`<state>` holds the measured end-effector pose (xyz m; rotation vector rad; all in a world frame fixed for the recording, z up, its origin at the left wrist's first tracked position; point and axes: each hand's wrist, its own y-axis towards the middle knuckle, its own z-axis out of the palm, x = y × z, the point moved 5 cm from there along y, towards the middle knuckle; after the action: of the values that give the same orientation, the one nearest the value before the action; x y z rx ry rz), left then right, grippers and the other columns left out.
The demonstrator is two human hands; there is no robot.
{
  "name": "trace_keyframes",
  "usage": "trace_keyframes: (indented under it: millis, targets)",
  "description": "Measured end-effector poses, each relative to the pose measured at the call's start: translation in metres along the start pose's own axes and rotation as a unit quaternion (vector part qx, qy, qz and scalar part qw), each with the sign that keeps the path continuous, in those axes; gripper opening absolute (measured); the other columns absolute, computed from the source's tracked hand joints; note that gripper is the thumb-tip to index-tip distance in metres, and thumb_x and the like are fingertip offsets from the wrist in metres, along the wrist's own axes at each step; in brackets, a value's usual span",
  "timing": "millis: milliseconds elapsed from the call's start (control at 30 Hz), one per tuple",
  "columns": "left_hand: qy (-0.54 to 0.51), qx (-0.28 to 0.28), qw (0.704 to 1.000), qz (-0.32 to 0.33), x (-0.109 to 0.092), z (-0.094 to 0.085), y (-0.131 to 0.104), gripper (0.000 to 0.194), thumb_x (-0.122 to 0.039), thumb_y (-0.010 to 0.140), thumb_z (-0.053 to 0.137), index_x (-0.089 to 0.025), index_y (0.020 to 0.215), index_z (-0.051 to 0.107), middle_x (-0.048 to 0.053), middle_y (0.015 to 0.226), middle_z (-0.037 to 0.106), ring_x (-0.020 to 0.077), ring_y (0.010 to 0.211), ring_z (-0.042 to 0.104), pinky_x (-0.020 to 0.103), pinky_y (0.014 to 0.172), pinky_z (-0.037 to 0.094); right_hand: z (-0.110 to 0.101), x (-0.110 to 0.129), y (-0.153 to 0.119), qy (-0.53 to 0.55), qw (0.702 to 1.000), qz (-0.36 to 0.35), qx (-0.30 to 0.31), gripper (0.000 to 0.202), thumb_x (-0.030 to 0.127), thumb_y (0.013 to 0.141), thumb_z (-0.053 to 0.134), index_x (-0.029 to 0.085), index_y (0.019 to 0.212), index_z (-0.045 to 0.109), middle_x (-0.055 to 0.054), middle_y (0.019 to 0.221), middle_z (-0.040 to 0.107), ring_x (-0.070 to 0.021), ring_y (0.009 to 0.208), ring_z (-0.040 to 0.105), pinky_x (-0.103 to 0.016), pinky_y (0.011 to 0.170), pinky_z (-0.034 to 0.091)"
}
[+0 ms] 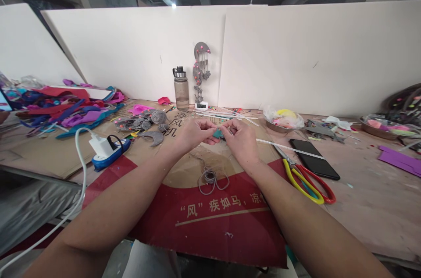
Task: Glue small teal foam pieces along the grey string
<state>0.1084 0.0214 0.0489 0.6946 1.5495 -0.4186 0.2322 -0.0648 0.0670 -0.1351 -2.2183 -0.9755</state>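
My left hand [201, 132] and my right hand [239, 137] meet over the middle of the cardboard, thumbs and forefingers pinched close together. A small teal piece [217, 133] shows between them, against the left fingers. What the right fingertips pinch is too small to make out. Below the hands lies a loose coil of grey yarn [209, 177], with a strand running up toward them. A thin clear stick [289, 147] stretches from beside my right hand across the black phone [314, 158]; I cannot tell whether the hand touches it. Scissors [304, 179] with red and yellow handles lie right of my forearm.
A water bottle [181, 88] stands at the back beside a grey moon-shaped hanging ornament [202, 50]. Grey yarn balls [158, 116] and a felt crescent [154, 138] lie left, near a blue power strip [111, 154]. Bright felt scraps [79, 111] pile farther left. A bowl [283, 125] sits right.
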Motion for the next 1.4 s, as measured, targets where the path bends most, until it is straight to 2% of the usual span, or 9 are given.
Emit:
trace_keyframes:
  millis: [167, 300, 533, 700, 933, 1133, 1267, 1333, 1400]
  targets:
    - [0.012, -0.066, 0.998, 0.023, -0.003, -0.004, -0.002, 0.012, -0.021, 0.074, 0.069, -0.013, 0.072, 0.060, 0.002, 0.063, 0.068, 0.0153, 0.061, 0.071, 0.024, 0.056, 0.059, 0.003, 0.005, -0.003, -0.015, 0.999, -0.031, 0.013, 0.015, 0.030, 0.085, 0.058, 0.019, 0.077, 0.066, 0.000, 0.066, 0.058, -0.0125, 0.059, 0.043, -0.026, 0.059, 0.031]
    - [0.046, -0.091, 0.992, 0.070, -0.006, -0.007, -0.003, 0.012, -0.024, 0.074, 0.066, -0.014, 0.072, 0.061, 0.002, 0.066, 0.066, 0.0165, 0.064, 0.071, 0.022, 0.051, 0.057, 0.009, 0.002, -0.005, 0.014, 0.999, -0.007, 0.030, 0.019, 0.033, 0.086, 0.056, 0.020, 0.078, 0.067, -0.001, 0.067, 0.061, -0.0131, 0.060, 0.046, -0.026, 0.059, 0.033]
    - [0.055, -0.079, 0.991, 0.091, -0.006, -0.005, -0.004, 0.014, -0.029, 0.075, 0.064, -0.014, 0.075, 0.062, 0.001, 0.065, 0.065, 0.0158, 0.062, 0.070, 0.023, 0.051, 0.056, 0.015, -0.005, -0.004, 0.105, 0.991, 0.075, 0.036, 0.019, 0.033, 0.081, 0.058, 0.018, 0.071, 0.064, 0.000, 0.062, 0.061, -0.0117, 0.055, 0.046, -0.025, 0.054, 0.033]
    - [0.039, -0.066, 0.993, 0.092, -0.005, -0.002, -0.004, 0.016, -0.030, 0.075, 0.065, -0.014, 0.075, 0.062, 0.001, 0.064, 0.065, 0.0146, 0.060, 0.069, 0.023, 0.053, 0.056, 0.015, -0.006, -0.003, 0.130, 0.986, 0.103, 0.030, 0.017, 0.033, 0.077, 0.061, 0.017, 0.070, 0.064, -0.001, 0.067, 0.065, -0.0120, 0.059, 0.050, -0.025, 0.058, 0.037]
    - [0.004, -0.068, 0.994, 0.085, -0.004, -0.002, -0.004, 0.019, -0.032, 0.074, 0.068, -0.014, 0.076, 0.062, 0.000, 0.065, 0.065, 0.0141, 0.058, 0.068, 0.023, 0.052, 0.055, 0.014, -0.007, -0.002, 0.174, 0.971, 0.163, 0.034, 0.015, 0.030, 0.072, 0.064, 0.017, 0.065, 0.063, 0.001, 0.064, 0.063, -0.0118, 0.062, 0.050, -0.025, 0.060, 0.037]
    - [-0.024, -0.068, 0.994, 0.082, -0.005, -0.001, -0.005, 0.021, -0.033, 0.072, 0.070, -0.014, 0.077, 0.061, 0.000, 0.065, 0.063, 0.0153, 0.059, 0.068, 0.022, 0.050, 0.054, 0.019, -0.013, -0.003, 0.242, 0.953, 0.179, 0.027, 0.022, 0.036, 0.068, 0.068, 0.016, 0.065, 0.060, 0.003, 0.062, 0.057, -0.0100, 0.059, 0.045, -0.025, 0.059, 0.035]
    - [-0.050, -0.056, 0.994, 0.077, -0.005, 0.000, -0.005, 0.022, -0.034, 0.071, 0.071, -0.015, 0.076, 0.060, 0.000, 0.066, 0.063, 0.0155, 0.058, 0.068, 0.021, 0.046, 0.051, 0.018, -0.015, -0.005, 0.278, 0.944, 0.178, 0.007, 0.030, 0.040, 0.065, 0.071, 0.019, 0.082, 0.059, 0.010, 0.053, 0.041, -0.0082, 0.050, 0.035, -0.023, 0.051, 0.028]
    - [-0.056, -0.053, 0.994, 0.080, -0.005, 0.000, -0.005, 0.021, -0.033, 0.071, 0.071, -0.015, 0.076, 0.062, 0.001, 0.066, 0.063, 0.0146, 0.058, 0.067, 0.020, 0.043, 0.047, 0.020, -0.015, -0.005, 0.287, 0.940, 0.180, 0.026, 0.032, 0.042, 0.066, 0.070, 0.020, 0.087, 0.061, 0.011, 0.052, 0.038, -0.0081, 0.049, 0.032, -0.023, 0.049, 0.026]
    - [-0.053, -0.053, 0.994, 0.083, -0.004, -0.001, -0.004, 0.019, -0.031, 0.072, 0.071, -0.014, 0.074, 0.063, 0.000, 0.062, 0.060, 0.0118, 0.054, 0.063, 0.018, 0.040, 0.042, 0.022, -0.016, -0.005, 0.286, 0.940, 0.179, 0.044, 0.030, 0.044, 0.066, 0.069, 0.018, 0.081, 0.063, 0.008, 0.054, 0.042, -0.0079, 0.050, 0.032, -0.023, 0.049, 0.025]
